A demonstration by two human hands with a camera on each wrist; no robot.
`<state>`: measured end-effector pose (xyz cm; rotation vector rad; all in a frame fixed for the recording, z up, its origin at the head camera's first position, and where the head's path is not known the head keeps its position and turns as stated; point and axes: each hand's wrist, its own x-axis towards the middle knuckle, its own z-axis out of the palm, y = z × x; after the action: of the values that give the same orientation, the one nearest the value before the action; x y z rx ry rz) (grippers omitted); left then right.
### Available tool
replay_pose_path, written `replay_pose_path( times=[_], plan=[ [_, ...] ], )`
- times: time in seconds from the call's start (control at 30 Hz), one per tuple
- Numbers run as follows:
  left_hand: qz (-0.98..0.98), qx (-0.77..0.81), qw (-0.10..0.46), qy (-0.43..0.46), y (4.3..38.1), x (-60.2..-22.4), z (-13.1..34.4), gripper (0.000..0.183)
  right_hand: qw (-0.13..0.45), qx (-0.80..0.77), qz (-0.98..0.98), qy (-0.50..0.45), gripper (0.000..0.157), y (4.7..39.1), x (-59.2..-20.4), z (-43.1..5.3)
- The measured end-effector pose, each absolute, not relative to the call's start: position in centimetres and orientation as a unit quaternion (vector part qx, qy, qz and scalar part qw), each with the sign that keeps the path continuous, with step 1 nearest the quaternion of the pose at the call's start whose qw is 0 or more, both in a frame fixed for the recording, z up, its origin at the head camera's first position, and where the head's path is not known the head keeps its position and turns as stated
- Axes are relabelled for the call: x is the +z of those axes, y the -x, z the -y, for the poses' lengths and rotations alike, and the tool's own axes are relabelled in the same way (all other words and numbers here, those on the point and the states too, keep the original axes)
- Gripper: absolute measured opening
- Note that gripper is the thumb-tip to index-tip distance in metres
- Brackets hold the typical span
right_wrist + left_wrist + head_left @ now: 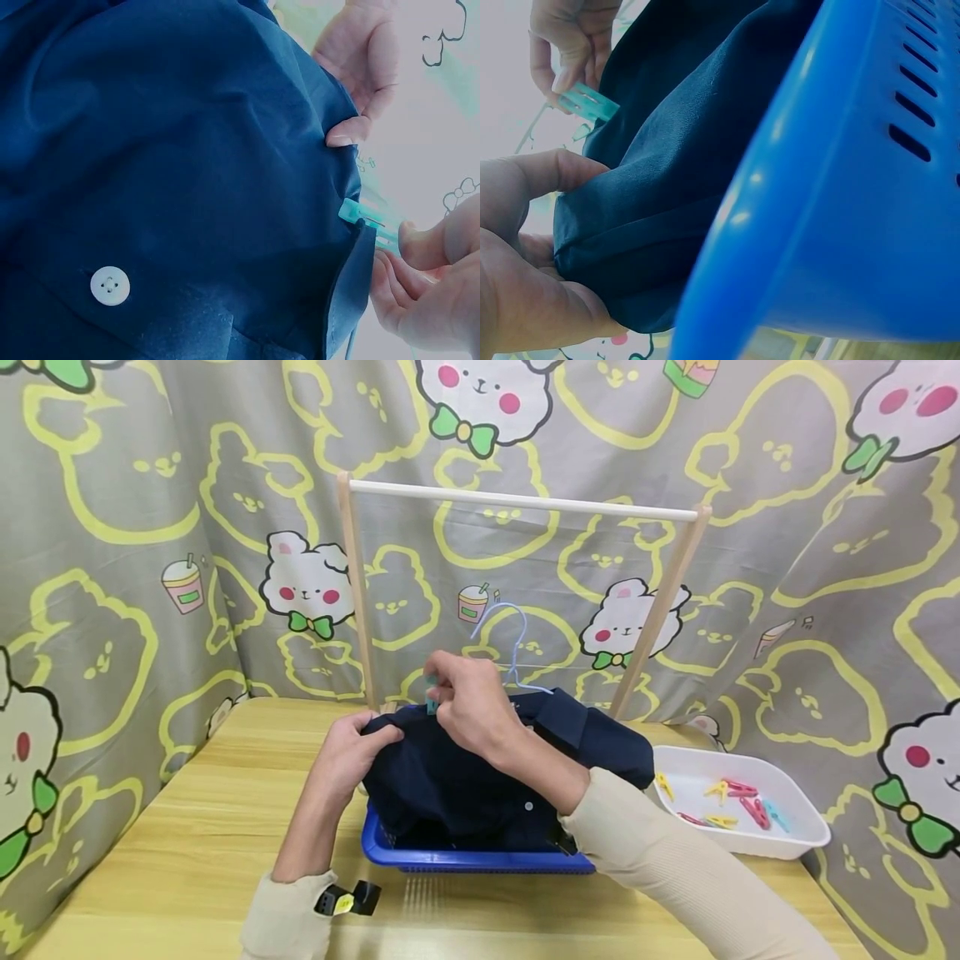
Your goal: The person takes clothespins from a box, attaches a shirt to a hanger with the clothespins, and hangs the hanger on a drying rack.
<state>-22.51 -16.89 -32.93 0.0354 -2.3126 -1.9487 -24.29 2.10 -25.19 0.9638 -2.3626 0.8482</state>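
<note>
A navy buttoned shirt [457, 785] lies bunched over a blue basket [480, 862], its collar toward the right. A pale blue wire hanger [519, 647] sticks up out of it beside the collar. At the shirt's left end my left hand [348, 758] grips the cloth between thumb and fingers. My right hand [474, 697] pinches a teal clothespin [369, 219] at the shirt's upper edge; in the right wrist view its jaws overlap the fabric there. A white button [110, 286] shows on the shirt's front.
Behind the basket stands a rack with wooden posts and a white crossbar [525, 502]. To the right, a white tray [813, 835] holds several pink, yellow and teal clothespins. The wooden table [187, 860] extends left and front, with a patterned curtain [247, 568] around it.
</note>
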Motion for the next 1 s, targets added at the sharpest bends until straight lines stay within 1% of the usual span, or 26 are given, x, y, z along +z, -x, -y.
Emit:
replay_pose_path(
  times=[0.47, 0.73, 1.0],
  plan=[
    [0.759, -0.648, 0.059, -0.012, 22.51, -32.83, 16.89, 0.024, 0.220, 0.292, 0.864, -0.346, 0.027, 24.24, -25.30, -1.95],
    [0.757, -0.651, 0.057, -0.009, 22.40, -32.88, 16.94, 0.023, 0.216, 0.263, 0.878, -0.336, 0.020, 24.15, -25.46, -1.75],
    [0.757, -0.651, 0.057, -0.009, 22.45, -32.81, 17.02, 0.022, 0.209, 0.253, 0.881, -0.340, 0.025, 24.29, -25.41, -1.66]
  ],
)
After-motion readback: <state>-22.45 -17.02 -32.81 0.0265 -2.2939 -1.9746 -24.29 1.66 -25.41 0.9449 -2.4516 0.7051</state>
